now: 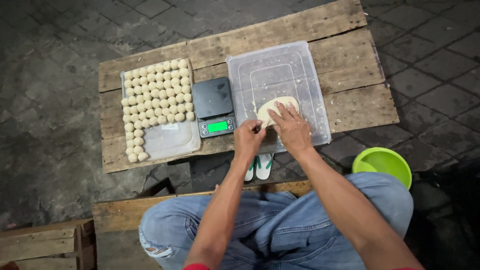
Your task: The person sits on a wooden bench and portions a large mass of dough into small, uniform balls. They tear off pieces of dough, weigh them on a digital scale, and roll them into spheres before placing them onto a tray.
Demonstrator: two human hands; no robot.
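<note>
- The left hand (248,138) pinches the dough lump's (276,109) near edge inside the clear tub (305,65).
- The right hand (291,129) presses flat on it, fingers spread.
- Judged: portioning; a clean tear, then the scale (214,106).

my right hand (292,131) covers the near end of the pale dough lump (277,108) | my left hand's (248,140) fingertips hidden | green scale display (218,126) digits too small to read

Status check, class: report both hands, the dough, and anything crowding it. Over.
Left hand pinching dough edge. Right hand pressing on dough in clear tub. Scale beside tub; nothing in the way.
</note>
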